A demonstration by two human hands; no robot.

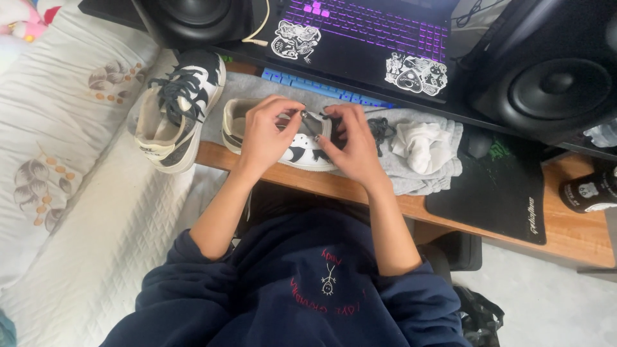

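A white and black sneaker [301, 154] lies on a grey cloth [411, 177] at the wooden desk's front edge. My left hand [263, 135] rests over its heel and tongue, thumb and fingers pinching a dark shoelace [308, 119]. My right hand [355, 144] covers the toe end and grips the same lace from the other side. A loose bunch of dark lace [380, 132] lies just right of my right hand. A second matching sneaker [177, 109], laced, leans at the desk's left end against the bed.
A white sock [421, 144] lies crumpled on the cloth. Behind it sit a laptop [360, 38] with a purple-lit keyboard, two black speakers [553, 71], a computer mouse [479, 142] on a black mouse pad [495, 193] and a dark bottle [588, 191]. A white quilted bed [71, 193] lies left.
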